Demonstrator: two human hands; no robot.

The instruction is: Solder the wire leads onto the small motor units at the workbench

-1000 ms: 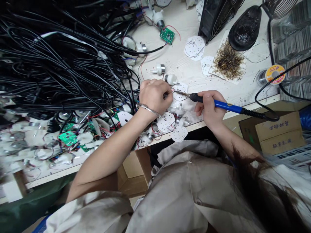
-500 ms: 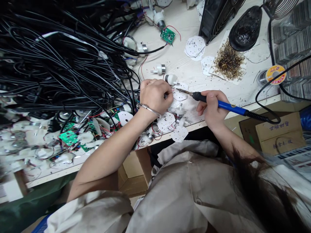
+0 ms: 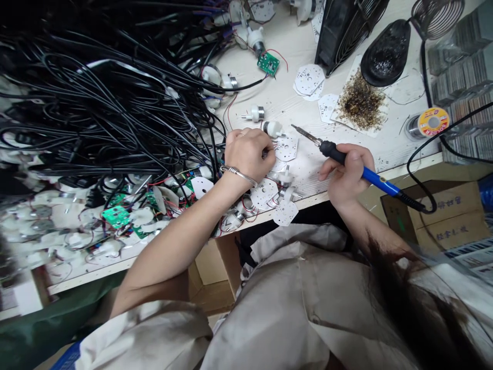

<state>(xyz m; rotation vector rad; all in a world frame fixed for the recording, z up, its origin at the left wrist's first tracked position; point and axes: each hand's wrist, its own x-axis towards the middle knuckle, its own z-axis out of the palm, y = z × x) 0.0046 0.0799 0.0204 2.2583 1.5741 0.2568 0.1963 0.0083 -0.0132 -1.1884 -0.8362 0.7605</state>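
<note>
My left hand, a metal bangle on its wrist, is curled closed on the bench, pinching something small that I cannot make out beside a white round circuit board. My right hand is wrapped round a blue-handled soldering iron. Its metal tip points up and to the left, raised off the round board. More white boards and small white motors with red wires lie between and below my hands.
A big tangle of black cables fills the left of the bench. Green circuit boards, a black fan, an iron stand with sponge, brown residue and a solder spool lie around. Cardboard boxes stand at right.
My right hand has drawn the soldering iron back to the right and lifted its tip away from the round board. My left hand has stayed in place.
</note>
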